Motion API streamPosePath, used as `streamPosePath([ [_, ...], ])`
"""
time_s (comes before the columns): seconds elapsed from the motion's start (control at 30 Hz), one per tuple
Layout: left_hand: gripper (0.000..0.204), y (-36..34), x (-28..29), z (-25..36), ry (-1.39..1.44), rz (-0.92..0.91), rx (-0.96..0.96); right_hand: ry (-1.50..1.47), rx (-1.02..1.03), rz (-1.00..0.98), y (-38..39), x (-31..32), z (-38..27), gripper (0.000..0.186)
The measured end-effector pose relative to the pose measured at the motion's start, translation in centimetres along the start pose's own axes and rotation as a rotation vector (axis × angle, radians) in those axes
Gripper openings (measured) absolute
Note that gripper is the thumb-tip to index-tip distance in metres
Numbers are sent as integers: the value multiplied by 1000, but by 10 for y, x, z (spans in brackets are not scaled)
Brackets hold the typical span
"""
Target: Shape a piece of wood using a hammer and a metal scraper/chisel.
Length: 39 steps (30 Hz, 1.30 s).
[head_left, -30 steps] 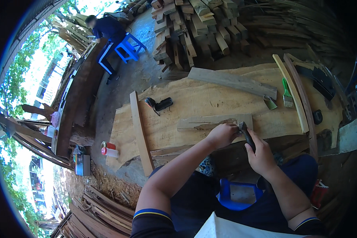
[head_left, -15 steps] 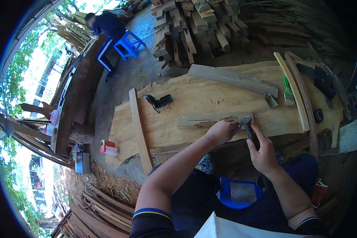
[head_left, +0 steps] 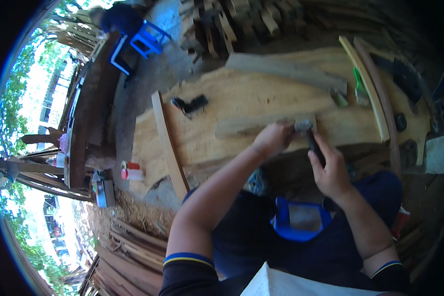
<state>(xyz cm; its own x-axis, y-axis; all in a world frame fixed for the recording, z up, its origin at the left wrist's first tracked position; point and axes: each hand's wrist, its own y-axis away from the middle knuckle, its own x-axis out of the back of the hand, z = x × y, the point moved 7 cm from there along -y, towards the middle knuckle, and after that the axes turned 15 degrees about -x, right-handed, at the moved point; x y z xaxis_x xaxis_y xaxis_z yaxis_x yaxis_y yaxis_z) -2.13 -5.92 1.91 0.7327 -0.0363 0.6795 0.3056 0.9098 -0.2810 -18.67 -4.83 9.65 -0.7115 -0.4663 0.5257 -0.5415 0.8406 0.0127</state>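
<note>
My right hand is wrapped round the dark handle of a hammer. The hammer's metal head is over the right end of a short weathered board, which lies flat on a large wooden slab. Close to the left of that head, my left hand rests at the board with its fingers closed. What they pinch, if anything, is blurred and partly hidden.
A plank crosses the slab's left side near a black tool. A grey board, green-handled paintbrush and wooden strips lie beyond. Jars stand left. Another person is at far left.
The whole scene has shifted upward in view as my head moved. Both hands stay close together at the board's right end, the hammer still in my right hand.
</note>
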Motion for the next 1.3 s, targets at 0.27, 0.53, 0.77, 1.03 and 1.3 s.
streamPosePath([
  [0.27,24,4,-6,-7,-51,-6,-9,66,90,48,-1,-8,4,50],
  [0.53,16,8,-15,-15,-70,-123,115,66,73,27,2,-7,3,49],
  [0.77,17,11,-14,-17,-78,-90,99,31,90,35,3,-6,-1,47],
  [1.03,15,7,-11,-8,-80,-127,102,4,74,31,4,-2,-2,45],
  [1.3,14,5,-7,-3,-80,-147,90,8,59,19,2,-3,-4,44],
])
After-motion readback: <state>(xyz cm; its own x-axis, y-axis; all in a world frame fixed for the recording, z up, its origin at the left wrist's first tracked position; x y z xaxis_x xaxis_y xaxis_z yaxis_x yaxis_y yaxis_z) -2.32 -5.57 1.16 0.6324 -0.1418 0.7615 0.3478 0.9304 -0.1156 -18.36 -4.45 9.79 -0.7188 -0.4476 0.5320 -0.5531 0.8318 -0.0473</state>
